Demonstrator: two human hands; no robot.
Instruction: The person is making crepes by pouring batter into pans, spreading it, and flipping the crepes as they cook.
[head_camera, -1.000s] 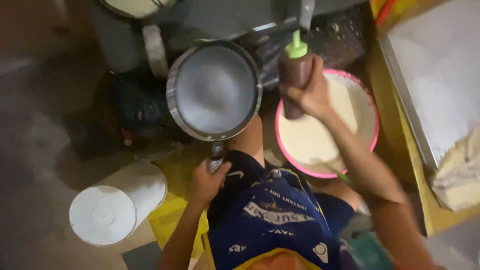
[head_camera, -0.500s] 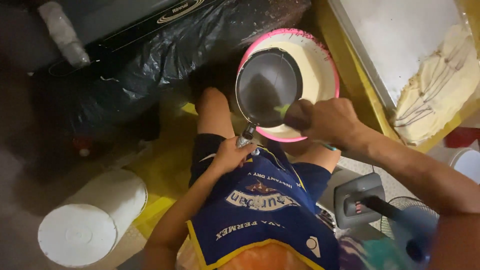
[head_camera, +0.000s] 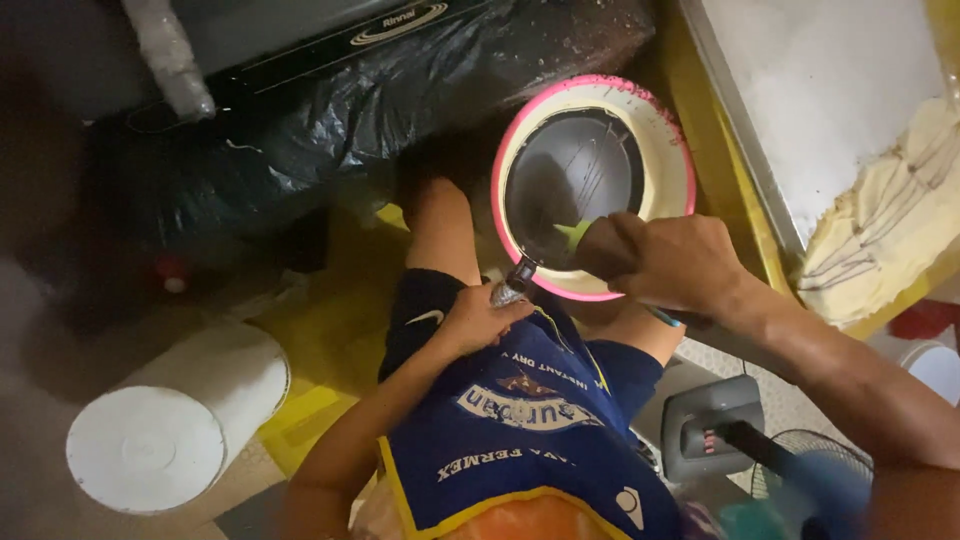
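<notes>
My left hand (head_camera: 480, 318) grips the handle of a round dark pan (head_camera: 572, 185), which is held over a pink-rimmed bowl of pale batter (head_camera: 668, 150). My right hand (head_camera: 668, 262) is closed around a brown squeeze bottle with a green tip (head_camera: 578, 237), the tip pointing at the pan's lower edge. The bottle is mostly hidden under my fingers. My knees and a blue and yellow apron fill the lower middle of the view.
A black plastic-wrapped stove (head_camera: 330, 90) lies at the top. A metal tray (head_camera: 800, 110) with stacked pale crepes (head_camera: 890, 240) sits at the right. A white bucket (head_camera: 170, 430) stands lower left. A small fan (head_camera: 770, 460) is lower right.
The pan moved from the stove to above the pink bowl. My right hand brought the bottle down to the pan's near edge. The view shifted right.
</notes>
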